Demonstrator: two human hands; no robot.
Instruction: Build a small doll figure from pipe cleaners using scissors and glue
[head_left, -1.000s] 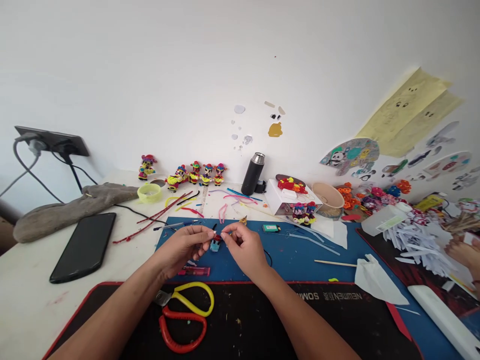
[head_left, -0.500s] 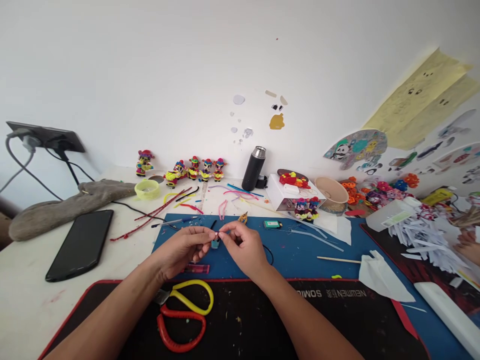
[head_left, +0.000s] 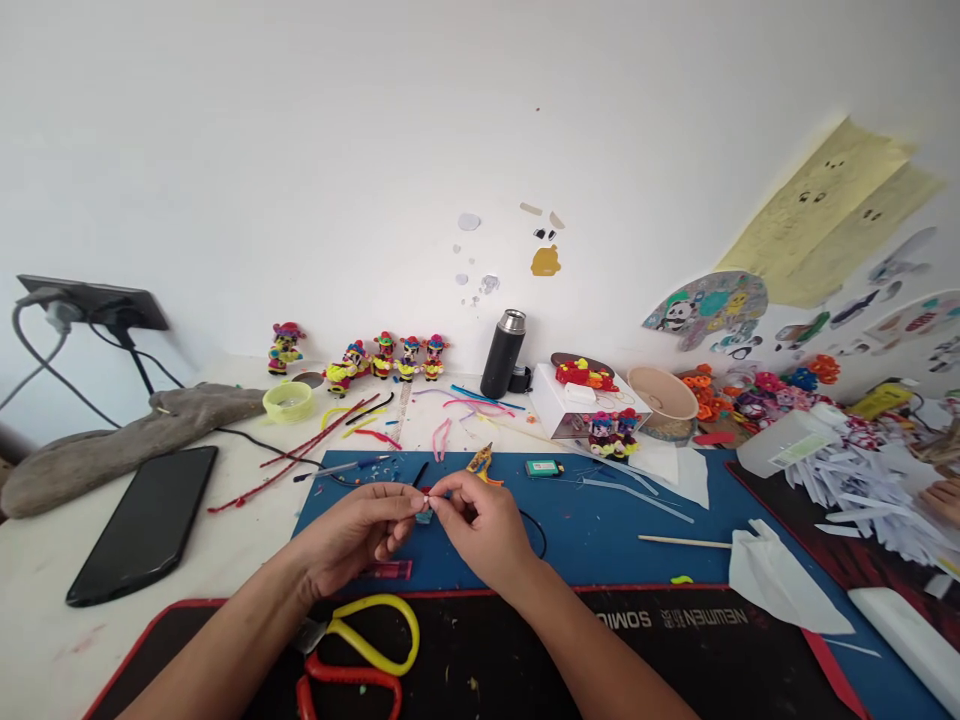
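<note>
left hand: thumb-index pinch, lower fingers curled
right hand: thumb-index pinch
fingertips: close together, mid-view
forearms: bare, angled inward

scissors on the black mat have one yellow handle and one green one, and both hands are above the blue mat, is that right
Not quite: in the head view, the scissors on the black mat have one yellow handle and one red one, not green. The left hand and right hand are above the blue mat.

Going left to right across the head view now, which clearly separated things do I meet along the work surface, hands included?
Phone → left hand → right hand → wooden stick → white tissue → another person's hand at the edge.
</note>
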